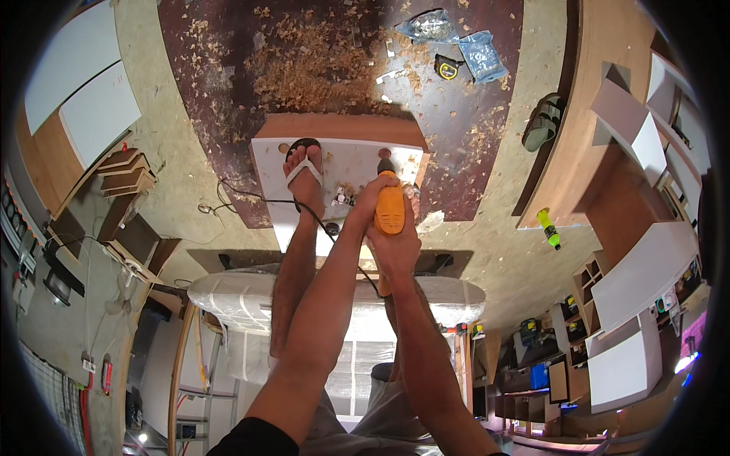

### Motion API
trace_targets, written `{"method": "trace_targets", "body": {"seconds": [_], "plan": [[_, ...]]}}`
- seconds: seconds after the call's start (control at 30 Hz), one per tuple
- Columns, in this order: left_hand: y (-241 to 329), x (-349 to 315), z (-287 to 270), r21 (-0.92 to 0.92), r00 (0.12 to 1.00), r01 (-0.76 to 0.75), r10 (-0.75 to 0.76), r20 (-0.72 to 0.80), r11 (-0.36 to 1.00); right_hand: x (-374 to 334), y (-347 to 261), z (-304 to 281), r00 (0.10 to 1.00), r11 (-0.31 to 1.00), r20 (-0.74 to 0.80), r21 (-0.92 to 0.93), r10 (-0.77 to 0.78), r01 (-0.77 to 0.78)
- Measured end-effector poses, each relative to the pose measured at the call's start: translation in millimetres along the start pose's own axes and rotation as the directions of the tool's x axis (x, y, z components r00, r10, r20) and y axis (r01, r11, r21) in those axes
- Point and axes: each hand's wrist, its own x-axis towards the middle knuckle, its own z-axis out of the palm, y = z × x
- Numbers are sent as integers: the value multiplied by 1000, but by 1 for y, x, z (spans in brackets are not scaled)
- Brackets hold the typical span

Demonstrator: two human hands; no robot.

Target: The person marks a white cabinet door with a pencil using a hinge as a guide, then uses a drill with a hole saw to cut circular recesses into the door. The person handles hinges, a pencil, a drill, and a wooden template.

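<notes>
Both my hands are closed on an orange power drill (390, 209). My left hand (368, 201) wraps the drill's front part, while my right hand (398, 249) grips it farther back, nearer to me. The drill's dark nose points away from me at a reddish round spot (384, 153) near the far right corner of a white-faced board (266, 178). The bit's tip cannot be made out. Another round, brownish spot (284, 147) shows at the board's far left. My left foot (304, 182), in a flip-flop, rests on the board, beside small hardware pieces (344, 196).
A black cord (262, 200) crosses the board toward the drill. Wood shavings (304, 68) cover the dark red sheet beyond, with a tape measure (447, 69) and plastic bags (482, 58). To the right lie a sandal (541, 125) and a yellow-green bottle (547, 228). A wrapped cushioned seat (228, 296) stands behind.
</notes>
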Motion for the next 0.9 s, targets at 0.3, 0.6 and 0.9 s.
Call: {"method": "trace_targets", "body": {"seconds": [0.3,0.6,0.9], "plan": [[-6,1,2,34,1000,-26,26,-11,999,-6,-4,-6,1000,999,-17,43,-17,18],[-16,5,-7,35,999,-22,23,-27,999,-13,-12,-9,999,995,14,85,52,-53],[-15,0,3,10,996,42,-41,-79,999,-12,-9,-12,998,996,17,66,63,-64]]}}
